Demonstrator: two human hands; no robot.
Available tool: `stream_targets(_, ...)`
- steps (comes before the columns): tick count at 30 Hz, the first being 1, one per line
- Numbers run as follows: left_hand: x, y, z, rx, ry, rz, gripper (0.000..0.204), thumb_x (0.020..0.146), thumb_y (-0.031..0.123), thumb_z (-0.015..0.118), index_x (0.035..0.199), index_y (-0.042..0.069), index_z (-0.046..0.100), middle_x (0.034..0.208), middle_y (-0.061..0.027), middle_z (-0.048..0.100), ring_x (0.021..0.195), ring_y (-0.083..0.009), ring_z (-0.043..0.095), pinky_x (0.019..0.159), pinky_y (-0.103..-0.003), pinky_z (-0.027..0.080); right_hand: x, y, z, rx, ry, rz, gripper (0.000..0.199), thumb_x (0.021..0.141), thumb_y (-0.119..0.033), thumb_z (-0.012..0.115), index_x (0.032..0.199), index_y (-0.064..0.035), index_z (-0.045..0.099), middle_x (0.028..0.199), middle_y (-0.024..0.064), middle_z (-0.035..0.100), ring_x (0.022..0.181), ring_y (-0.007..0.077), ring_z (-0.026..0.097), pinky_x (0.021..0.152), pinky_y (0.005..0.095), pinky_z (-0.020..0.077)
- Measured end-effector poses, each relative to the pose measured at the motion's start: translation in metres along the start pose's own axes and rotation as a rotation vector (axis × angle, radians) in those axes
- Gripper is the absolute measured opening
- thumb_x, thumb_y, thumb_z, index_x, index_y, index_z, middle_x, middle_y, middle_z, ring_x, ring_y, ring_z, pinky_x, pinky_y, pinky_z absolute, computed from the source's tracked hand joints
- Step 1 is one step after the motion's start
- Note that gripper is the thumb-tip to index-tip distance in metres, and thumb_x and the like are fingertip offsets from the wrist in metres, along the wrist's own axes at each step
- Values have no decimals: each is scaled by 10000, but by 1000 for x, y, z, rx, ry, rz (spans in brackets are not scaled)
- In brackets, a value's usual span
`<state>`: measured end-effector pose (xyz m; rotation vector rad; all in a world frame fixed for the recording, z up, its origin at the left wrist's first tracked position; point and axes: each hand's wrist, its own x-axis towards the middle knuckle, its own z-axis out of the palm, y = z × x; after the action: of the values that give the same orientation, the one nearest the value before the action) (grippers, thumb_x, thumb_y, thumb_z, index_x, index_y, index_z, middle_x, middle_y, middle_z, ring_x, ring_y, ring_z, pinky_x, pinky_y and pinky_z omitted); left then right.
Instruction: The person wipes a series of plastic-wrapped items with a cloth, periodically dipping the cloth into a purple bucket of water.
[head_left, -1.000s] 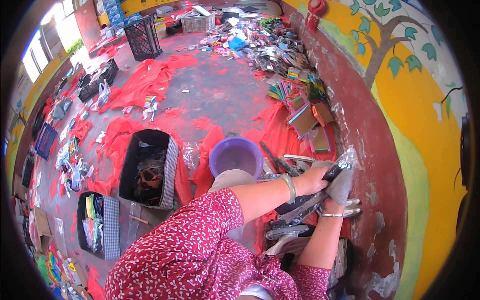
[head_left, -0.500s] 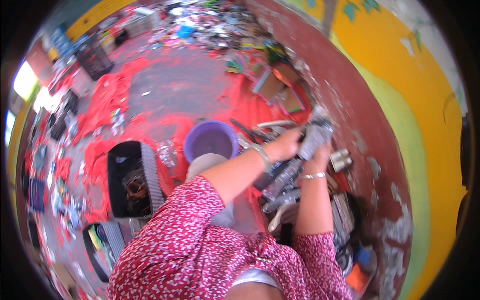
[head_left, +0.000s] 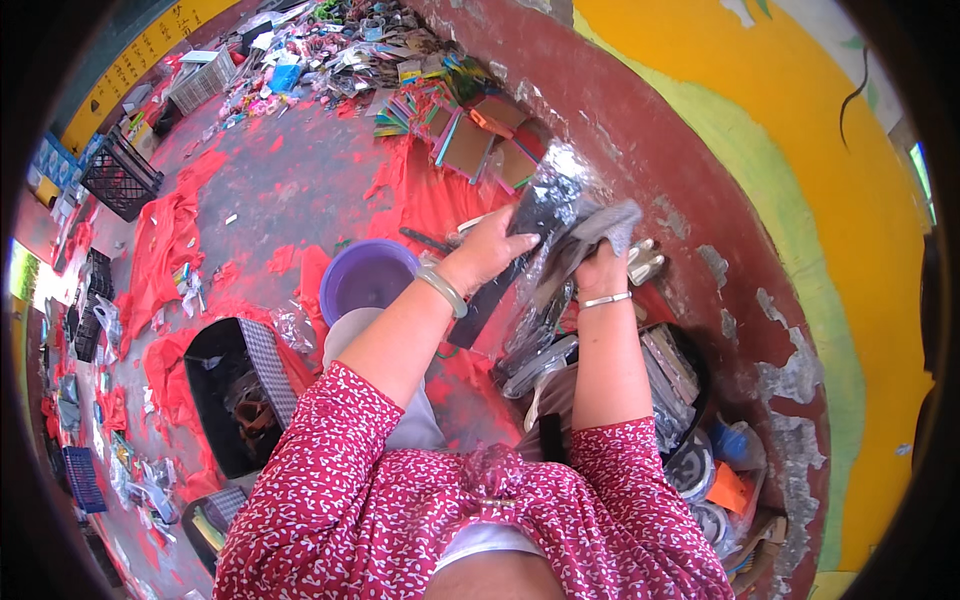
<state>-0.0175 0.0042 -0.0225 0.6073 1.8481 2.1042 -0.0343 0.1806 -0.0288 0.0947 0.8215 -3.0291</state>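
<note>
Purple basin (head_left: 370, 264) nearby, the left hand (head_left: 487, 252) grips a dark packet (head_left: 543, 206), the right hand (head_left: 602, 270) grey cloth (head_left: 612, 220).

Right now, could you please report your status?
Left hand holding dark plastic-wrapped item; right hand holding grey cloth; purple basin off to the left.

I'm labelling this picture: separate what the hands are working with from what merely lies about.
Seemingly part of the job:
dark plastic-wrapped item, in left hand
grey cloth, in right hand

Seemingly just lying about:
black lattice crate
pale basket
blue basket
</note>
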Motion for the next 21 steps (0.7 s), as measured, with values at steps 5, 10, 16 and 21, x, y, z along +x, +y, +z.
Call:
stream_targets(5, 1, 4, -7, 34, 42, 84, 507, 750, -31, 530, 1248, -1, 435, 1114, -54, 550, 1022, -137, 507, 937, -287, 372, -21, -34, 17, -59, -95, -321, 467, 916, -388, 438, 1183, -5, 462, 1116, 130, 561, 987, 266, 553, 893, 409, 453)
stream_targets(10, 2, 1, -11, 331, -170, 121, 658, 735, -111, 502, 1350, 58, 338, 1226, -40, 501, 1151, -131, 454, 989, -278, 334, -16, -48, 20, -135, -79, -335, 410, 916, -333, 468, 1247, -91, 450, 1037, 55, 560, 924, 184, 545, 791, 322, 467)
stream_targets(16, -8, 17, 1, 386, -217, 32, 638, 726, -67, 561, 1321, 92, 393, 1164, -34, 553, 1064, -120, 507, 948, -285, 385, -26, -20, 27, -888, -148, -345, 200, 820, -199, 588, 987, -91, 603, 773, 5, 613, 724, 123, 566, 688, 227, 450)
stream_targets(21, -4, 12, 3, 305, -248, 93, 498, 734, 7, 644, 1205, 28, 483, 1087, -33, 588, 996, -111, 522, 904, -281, 405, -31, -3, 32, -1401, 22, -648, 119, 731, -62, 639, 838, -22, 607, 654, 93, 584, 629, 115, 552, 617, 262, 453)
